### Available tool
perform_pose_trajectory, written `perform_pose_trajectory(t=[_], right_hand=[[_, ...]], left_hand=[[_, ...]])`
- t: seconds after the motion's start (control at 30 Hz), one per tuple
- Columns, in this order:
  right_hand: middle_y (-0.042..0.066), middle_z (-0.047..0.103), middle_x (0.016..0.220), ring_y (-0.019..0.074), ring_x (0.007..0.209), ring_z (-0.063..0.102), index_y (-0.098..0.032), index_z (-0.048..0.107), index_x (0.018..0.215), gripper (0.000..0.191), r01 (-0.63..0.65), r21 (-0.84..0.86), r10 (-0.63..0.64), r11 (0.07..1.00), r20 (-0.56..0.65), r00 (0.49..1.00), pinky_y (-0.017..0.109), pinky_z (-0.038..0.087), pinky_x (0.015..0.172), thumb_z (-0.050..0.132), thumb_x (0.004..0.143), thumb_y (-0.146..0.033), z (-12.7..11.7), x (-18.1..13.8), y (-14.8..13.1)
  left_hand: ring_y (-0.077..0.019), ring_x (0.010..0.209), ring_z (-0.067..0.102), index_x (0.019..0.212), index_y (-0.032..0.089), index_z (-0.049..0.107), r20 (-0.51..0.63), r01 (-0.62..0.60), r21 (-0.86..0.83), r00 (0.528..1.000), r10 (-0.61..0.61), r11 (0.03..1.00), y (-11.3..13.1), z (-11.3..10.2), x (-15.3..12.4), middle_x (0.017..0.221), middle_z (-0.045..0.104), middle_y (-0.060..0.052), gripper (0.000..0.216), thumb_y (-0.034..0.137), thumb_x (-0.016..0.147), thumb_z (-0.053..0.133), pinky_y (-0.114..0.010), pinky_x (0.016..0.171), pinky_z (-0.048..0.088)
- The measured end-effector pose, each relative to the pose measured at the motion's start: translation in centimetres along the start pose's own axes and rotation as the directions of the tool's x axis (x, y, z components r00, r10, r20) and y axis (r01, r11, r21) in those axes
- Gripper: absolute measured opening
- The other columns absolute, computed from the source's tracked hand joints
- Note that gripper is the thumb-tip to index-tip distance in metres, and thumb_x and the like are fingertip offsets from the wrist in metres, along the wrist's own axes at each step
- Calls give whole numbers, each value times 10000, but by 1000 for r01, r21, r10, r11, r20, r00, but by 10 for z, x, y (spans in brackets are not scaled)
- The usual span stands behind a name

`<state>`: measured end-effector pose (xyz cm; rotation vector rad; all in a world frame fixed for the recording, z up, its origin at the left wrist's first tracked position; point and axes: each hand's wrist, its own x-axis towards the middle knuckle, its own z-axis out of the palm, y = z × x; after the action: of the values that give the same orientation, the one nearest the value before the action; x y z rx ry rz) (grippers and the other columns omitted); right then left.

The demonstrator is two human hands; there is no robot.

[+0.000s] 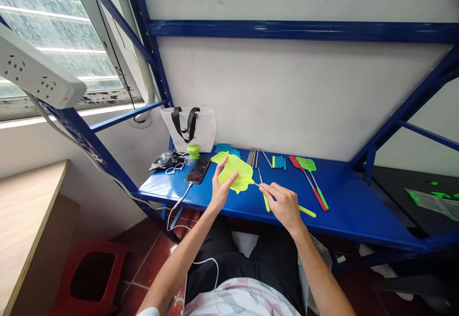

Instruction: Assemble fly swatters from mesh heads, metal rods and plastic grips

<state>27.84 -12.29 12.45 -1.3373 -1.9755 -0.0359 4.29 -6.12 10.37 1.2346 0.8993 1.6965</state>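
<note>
My left hand (pixel 221 188) grips a yellow-green perforated fly swatter head (pixel 236 170) above the blue table. With closed fingers, my right hand (pixel 285 205) holds the thin metal rod (pixel 257 185), whose front end meets the neck of that head. A yellow-green handle (pixel 307 211) sticks out beyond the right hand, in line with the rod. On the table between my hands lies another rod with a yellow handle (pixel 266 203). Another yellow-green head (pixel 219 157) and blue swatter heads (pixel 224 147) lie behind my left hand.
Several metal rods (pixel 253 157) and blue handles (pixel 279 163) lie at the back. Right of them are a red swatter (pixel 296 162) and a green swatter (pixel 306 164). At left are a phone (pixel 203 170), scissors (pixel 175 168), a green-lidded tub (pixel 193 151) and a white bag (pixel 206 129).
</note>
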Motion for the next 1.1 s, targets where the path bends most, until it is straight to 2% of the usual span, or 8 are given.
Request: perform_pose_trajectory(t=[0.2,0.43,0.57,0.7,0.83,0.97,1.03,1.1], right_hand=[[92,817,906,215,752,755,-258,887,1199,544,31,-1,-31,1000,8,999,313,446,629,427,1202,-549,2,0,1],[92,824,904,214,746,750,-261,891,1082,527,7,56,-8,998,12,1000,310,434,633,448,1193,-524,8,0,5],[92,834,911,221,756,752,-266,894,1065,510,-4,93,4,996,0,1000,312,465,652,466,1185,-515,15,-1,7],[100,849,950,238,800,774,-273,895,1083,494,-32,125,32,992,8,999,317,522,689,485,1172,-533,19,-1,8],[94,866,1060,264,929,818,-290,889,1128,455,-97,193,83,977,76,994,330,599,775,529,1149,-567,19,2,7],[73,863,1220,278,1035,832,-314,824,1358,431,-186,251,135,950,209,969,361,649,859,649,1086,-599,17,5,14],[63,870,1189,284,1009,837,-328,785,1433,467,-218,215,163,952,248,955,365,648,826,682,1063,-593,12,7,21],[47,879,1117,283,946,838,-346,804,1392,421,-230,157,183,960,265,947,348,624,752,678,1061,-575,6,9,29]], left_hand=[[-379,1466,620,1614,346,609,65,2,-13,998,-1,1000,-9,3,-4,1632,607,-115,772,533,924,899,-512,1185,558],[-372,1448,620,1592,337,614,85,5,24,996,-7,1000,-10,7,-6,1640,589,-123,788,547,897,919,-490,1179,553],[-350,1311,700,1602,335,596,115,21,-2,993,-21,1000,-8,9,-7,1610,604,-136,808,571,897,914,-473,1074,613],[-358,1305,711,1614,324,594,129,69,-32,990,-64,997,-14,11,-8,1541,661,-137,846,583,879,925,-509,1089,614],[-402,1415,662,1604,330,634,119,100,-58,989,-93,993,-18,8,-5,1575,667,-133,833,555,862,942,-560,1153,584],[-428,1515,589,1575,337,681,51,86,-48,995,-83,995,-14,-1,7,1630,643,-119,813,514,836,969,-574,1215,541],[-421,1506,603,1580,324,675,12,89,-68,996,-89,994,-10,-8,15,1640,636,-122,817,506,840,967,-555,1196,561],[-409,1467,642,1601,308,649,-19,100,-105,995,-102,989,-8,-17,24,1630,644,-134,839,512,849,961,-527,1145,603]])
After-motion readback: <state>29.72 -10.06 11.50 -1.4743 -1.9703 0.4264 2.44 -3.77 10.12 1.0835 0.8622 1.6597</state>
